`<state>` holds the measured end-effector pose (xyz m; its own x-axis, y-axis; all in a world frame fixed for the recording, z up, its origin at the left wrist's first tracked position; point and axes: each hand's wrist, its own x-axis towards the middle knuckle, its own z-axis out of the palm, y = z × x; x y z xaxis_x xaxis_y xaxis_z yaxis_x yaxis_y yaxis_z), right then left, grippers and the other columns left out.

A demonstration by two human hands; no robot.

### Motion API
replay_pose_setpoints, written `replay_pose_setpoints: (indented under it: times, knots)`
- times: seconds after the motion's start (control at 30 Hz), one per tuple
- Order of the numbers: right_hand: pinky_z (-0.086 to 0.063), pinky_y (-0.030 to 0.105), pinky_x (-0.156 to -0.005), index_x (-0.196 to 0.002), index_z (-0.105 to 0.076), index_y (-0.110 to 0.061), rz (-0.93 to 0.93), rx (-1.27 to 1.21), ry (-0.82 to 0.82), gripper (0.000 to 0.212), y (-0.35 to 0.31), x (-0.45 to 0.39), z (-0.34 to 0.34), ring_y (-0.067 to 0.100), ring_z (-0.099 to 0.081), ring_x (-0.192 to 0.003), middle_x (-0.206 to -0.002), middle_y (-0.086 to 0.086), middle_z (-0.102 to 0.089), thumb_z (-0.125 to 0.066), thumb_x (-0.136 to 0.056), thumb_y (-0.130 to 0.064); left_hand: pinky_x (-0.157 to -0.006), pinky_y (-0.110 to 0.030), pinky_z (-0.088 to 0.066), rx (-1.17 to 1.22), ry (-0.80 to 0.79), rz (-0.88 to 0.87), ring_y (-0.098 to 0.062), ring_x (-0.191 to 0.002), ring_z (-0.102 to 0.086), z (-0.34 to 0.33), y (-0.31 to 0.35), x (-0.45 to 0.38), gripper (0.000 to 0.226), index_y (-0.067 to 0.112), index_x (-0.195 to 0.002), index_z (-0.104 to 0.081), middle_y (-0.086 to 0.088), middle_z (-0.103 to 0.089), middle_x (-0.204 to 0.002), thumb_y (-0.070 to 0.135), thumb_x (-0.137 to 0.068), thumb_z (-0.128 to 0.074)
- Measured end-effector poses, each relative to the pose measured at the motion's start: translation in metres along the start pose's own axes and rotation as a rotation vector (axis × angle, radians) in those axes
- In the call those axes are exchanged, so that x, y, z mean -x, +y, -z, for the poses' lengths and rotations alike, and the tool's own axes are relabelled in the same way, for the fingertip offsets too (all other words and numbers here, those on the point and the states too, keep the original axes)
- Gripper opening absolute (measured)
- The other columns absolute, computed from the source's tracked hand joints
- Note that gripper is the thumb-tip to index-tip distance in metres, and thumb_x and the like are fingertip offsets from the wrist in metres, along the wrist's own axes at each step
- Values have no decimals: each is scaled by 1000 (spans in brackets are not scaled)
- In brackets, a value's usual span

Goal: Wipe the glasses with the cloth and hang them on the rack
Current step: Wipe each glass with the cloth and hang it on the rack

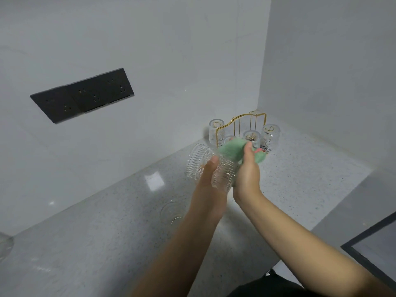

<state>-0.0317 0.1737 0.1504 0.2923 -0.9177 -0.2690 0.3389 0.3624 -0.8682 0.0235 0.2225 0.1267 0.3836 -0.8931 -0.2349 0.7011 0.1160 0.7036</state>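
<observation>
- Head view: the left hand is wrapped around a ribbed glass, held on its side above the worktop, its mouth turned away from the person.
- The right hand is closed on a green cloth, which is bunched at the far end of the glass, at or in its mouth; how deep it goes I cannot tell.
- Just left of the hands, touching or almost touching the held glass, stands a larger ribbed vessel.
- Just beyond the hands is the gold rack, with four glasses upside down on its pegs.
- The step looks like wiping the mouth and inside. To do it well, I would keep the left hand firm on the ribs, turn the glass against the cloth rather than scrub hard, and work the cloth into the grooves.
- Risk: wet ribbed glass may slip, and the vessel on the left is close enough to knock.
</observation>
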Motion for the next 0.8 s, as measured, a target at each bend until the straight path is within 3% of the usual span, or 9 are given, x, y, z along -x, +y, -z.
replay_pose_setpoints:
  times: [0.13, 0.23, 0.3, 0.33, 0.4, 0.47, 0.57, 0.67, 0.8]
  knots:
    - [-47, 22, -71, -82, -60, -20, 31, 176, -13, 45, 16, 12, 0, 9, -60, -78, -76, -7, -62, -33, -94, -55, -98, -36, -50, -98, 46, -34, -26, -119, -63, 9, -1, -5, 54, 3, -130, -59, -15, -65, -127, 33, -86, -61]
    - [-44, 22, -71, -106, -60, -15, 109, 314, -47, 54, 14, 13, 2, 10, -54, -82, -88, -4, -58, -29, -93, -58, -85, -27, -56, -153, 11, -94, -18, -110, -68, 16, 2, -2, 41, 8, -122, -63, -9, -71, -120, 25, -85, -59]
    - [-39, 20, -61, -90, -59, -20, 69, 392, -53, 52, 3, 6, 4, 7, -50, -72, -80, -5, -54, -26, -93, -60, -82, -26, -57, -200, -85, -132, -17, -107, -69, 19, 4, 1, 32, 10, -117, -65, -7, -73, -115, 18, -87, -57]
    - [-40, 21, -63, -92, -60, -19, 35, 417, -71, 57, -2, 3, 4, 9, -52, -78, -88, -2, -57, -26, -90, -65, -79, -27, -58, -242, -107, -153, -17, -103, -71, 21, 4, 2, 27, 12, -113, -66, -6, -75, -109, 16, -87, -57]
    - [-47, 35, -89, -122, -57, -14, -14, 435, -105, 75, -3, -5, 6, 20, -55, -109, -123, 8, -57, -28, -84, -71, -80, -35, -60, -332, -135, -161, -18, -99, -72, 22, 8, 7, 23, 16, -108, -66, -4, -76, -105, 17, -86, -64]
    - [-38, 41, -106, -129, -54, -13, 15, 439, -107, 72, -9, -4, 3, 23, -50, -122, -132, 10, -53, -30, -88, -67, -92, -49, -55, -444, -122, -142, -24, -107, -70, 26, 7, 9, 46, 15, -122, -59, -7, -72, -116, 27, -81, -77]
    - [-44, 36, -101, -111, -67, -17, 84, 342, -148, 57, -16, -4, 2, 19, -60, -109, -115, 9, -66, -32, -92, -59, -90, -46, -56, -518, -155, -86, -26, -106, -69, 28, 8, 11, 56, 12, -131, -54, -10, -70, -117, 33, -81, -71]
    - [-47, 13, -73, -88, -66, -19, 216, 352, -186, 41, -12, 2, 1, 3, -61, -79, -83, -3, -66, -35, -97, -44, -77, -35, -58, -491, -214, 26, -25, -94, -71, 31, 22, 11, 45, 11, -122, -60, -11, -71, -107, 35, -84, -60]
    - [-49, 23, -65, -88, -59, -12, 252, 128, -206, 25, -5, 6, 5, 8, -62, -68, -75, 0, -61, -51, -93, -35, -71, -36, -57, -330, -378, 216, -27, -81, -69, 31, 38, 12, 60, 6, -118, -61, -14, -69, -96, 50, -79, -69]
